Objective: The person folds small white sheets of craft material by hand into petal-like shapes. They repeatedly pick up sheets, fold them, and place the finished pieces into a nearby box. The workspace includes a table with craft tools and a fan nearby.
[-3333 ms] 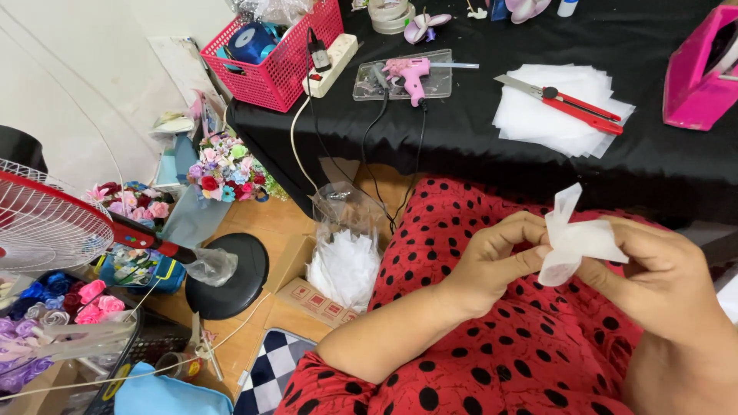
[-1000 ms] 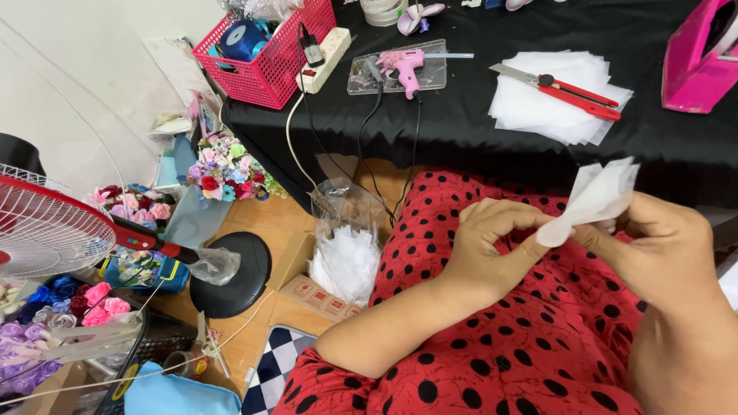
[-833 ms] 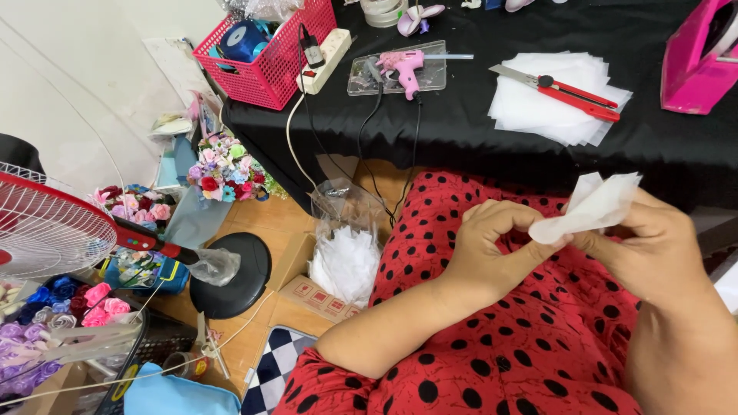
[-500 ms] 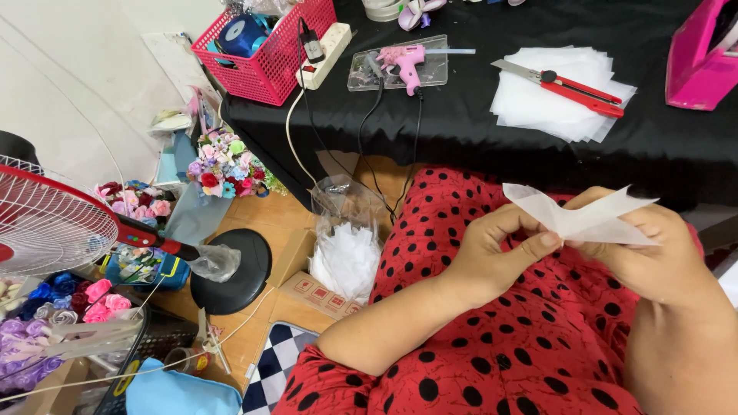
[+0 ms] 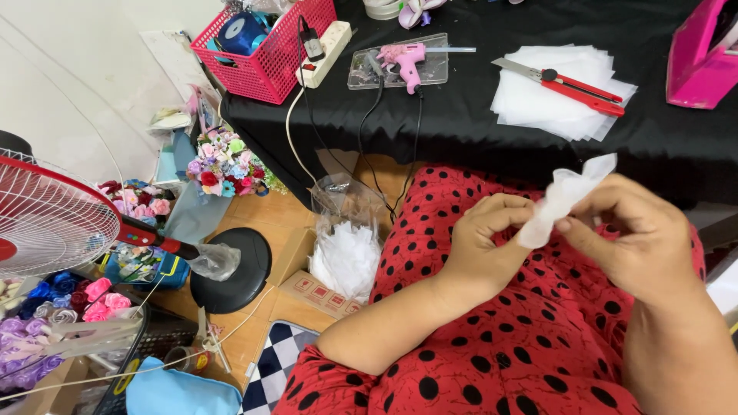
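Observation:
Both of my hands hold a small folded piece of white tissue paper point(image 5: 565, 196) above my lap, which is covered by a red dress with black dots point(image 5: 507, 346). My left hand point(image 5: 480, 246) pinches its lower end with fingers curled. My right hand point(image 5: 638, 234) grips the paper's middle between thumb and fingertips; the upper end sticks up free near the table edge. A stack of white tissue sheets point(image 5: 565, 92) lies on the black table point(image 5: 461, 123) ahead, with a red utility knife point(image 5: 557, 79) on top.
A pink glue gun point(image 5: 403, 60) rests on a clear tray, beside a white power strip point(image 5: 327, 50) and a pink basket point(image 5: 269, 46). A pink box point(image 5: 703, 54) stands far right. On the floor: a red fan point(image 5: 54, 219), paper flowers point(image 5: 223, 163), a bag of white pieces point(image 5: 346, 250).
The tissue was spread flat between my hands half a second ago; now it is gathered into a narrow upright strip. My hands stay over my lap.

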